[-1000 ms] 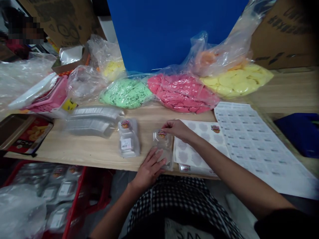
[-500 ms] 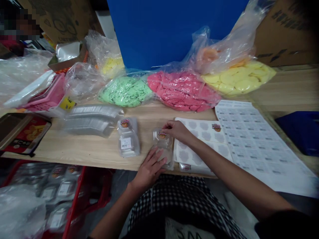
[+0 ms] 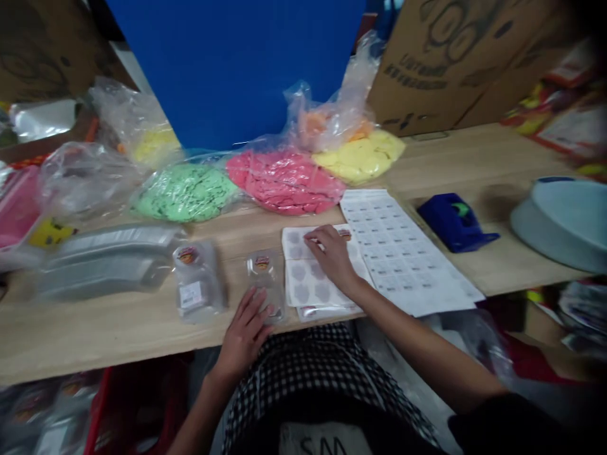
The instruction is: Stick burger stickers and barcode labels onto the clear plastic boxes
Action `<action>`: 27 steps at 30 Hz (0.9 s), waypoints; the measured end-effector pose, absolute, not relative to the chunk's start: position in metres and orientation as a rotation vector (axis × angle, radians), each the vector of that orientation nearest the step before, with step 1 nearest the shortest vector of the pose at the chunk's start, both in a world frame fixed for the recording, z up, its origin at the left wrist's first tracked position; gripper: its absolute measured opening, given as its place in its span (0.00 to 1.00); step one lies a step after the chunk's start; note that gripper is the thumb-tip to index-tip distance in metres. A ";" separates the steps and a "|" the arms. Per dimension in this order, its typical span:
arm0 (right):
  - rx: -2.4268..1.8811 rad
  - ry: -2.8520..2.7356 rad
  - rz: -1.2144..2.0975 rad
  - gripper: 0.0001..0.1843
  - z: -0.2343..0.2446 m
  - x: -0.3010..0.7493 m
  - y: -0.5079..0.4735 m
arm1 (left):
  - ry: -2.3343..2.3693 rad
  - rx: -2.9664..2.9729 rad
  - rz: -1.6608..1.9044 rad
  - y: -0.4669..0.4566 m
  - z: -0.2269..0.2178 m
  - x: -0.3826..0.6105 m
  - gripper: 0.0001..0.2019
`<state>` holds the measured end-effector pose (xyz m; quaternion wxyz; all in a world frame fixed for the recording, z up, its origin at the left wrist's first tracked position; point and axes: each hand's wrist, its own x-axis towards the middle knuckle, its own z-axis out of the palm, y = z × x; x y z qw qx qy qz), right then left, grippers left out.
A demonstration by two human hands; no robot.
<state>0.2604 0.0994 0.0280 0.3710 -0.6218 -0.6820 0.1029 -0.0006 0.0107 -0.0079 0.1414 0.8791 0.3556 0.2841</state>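
Far left of the sticker sheet (image 3: 303,278), a stack of clear clamshell trays (image 3: 107,262); behind and left of the sheet, a bagged green mass (image 3: 184,193); left of the sheet, a closed clamshell (image 3: 196,284) with logo sticker and barcode label; just beside the sheet, a second clamshell (image 3: 264,284), logo sticker on top; left hand (image 3: 244,335) open, fingers lying on it; behind the sheet, a bagged pink mass (image 3: 284,182); right hand (image 3: 332,256) on the sheet, fingers bunched, can't tell if gripping a sticker; behind and right, a bagged yellow mass (image 3: 358,158); touching the sheet's right edge, a printed label sheet (image 3: 403,253); further right, a blue tape dispenser (image 3: 455,221).
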 end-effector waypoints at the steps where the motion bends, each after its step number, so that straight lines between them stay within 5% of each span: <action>1: -1.618 -1.680 0.219 0.11 0.029 0.281 0.088 | 1.031 2.546 0.808 0.012 -0.008 -0.001 0.19; 10: -1.862 -2.013 -0.064 0.27 -0.008 0.402 -0.060 | 1.072 2.450 1.102 -0.006 0.017 0.037 0.19; 15: -1.797 -2.037 -0.044 0.18 -0.022 0.410 -0.087 | 0.902 1.911 0.701 -0.027 0.028 0.112 0.08; 22: -1.642 -1.850 0.012 0.15 -0.017 0.416 -0.096 | 0.819 0.898 0.278 -0.028 0.017 0.221 0.21; 27: -1.552 -1.803 0.133 0.15 -0.014 0.417 -0.103 | 0.764 0.716 0.253 -0.016 0.013 0.258 0.15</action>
